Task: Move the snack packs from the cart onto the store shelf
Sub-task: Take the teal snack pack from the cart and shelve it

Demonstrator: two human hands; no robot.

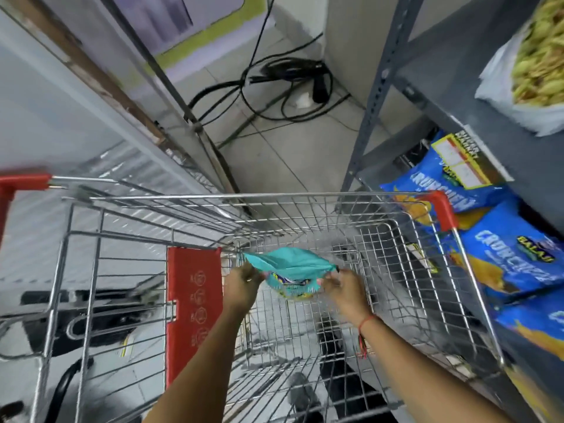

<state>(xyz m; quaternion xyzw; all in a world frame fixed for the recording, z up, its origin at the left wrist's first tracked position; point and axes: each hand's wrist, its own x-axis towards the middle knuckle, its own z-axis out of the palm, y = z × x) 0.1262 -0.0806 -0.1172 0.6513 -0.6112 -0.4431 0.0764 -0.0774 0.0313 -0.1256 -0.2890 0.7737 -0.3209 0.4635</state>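
Observation:
A teal snack pack (291, 270) hangs inside the wire cart (406, 270), low in its basket. My left hand (242, 285) grips the pack's left top corner and my right hand (343, 288) grips its right top corner. The grey metal store shelf (451, 96) stands to the right of the cart. Blue snack packs (512, 264) lie on its lower level, right beside the cart's red corner.
A clear bag of yellow-green snacks (537, 56) sits on the upper shelf level. Black cables (287, 83) coil on the tiled floor ahead. A red child-seat flap (193, 306) stands in the cart's left part. A white cabinet (45, 117) flanks the left.

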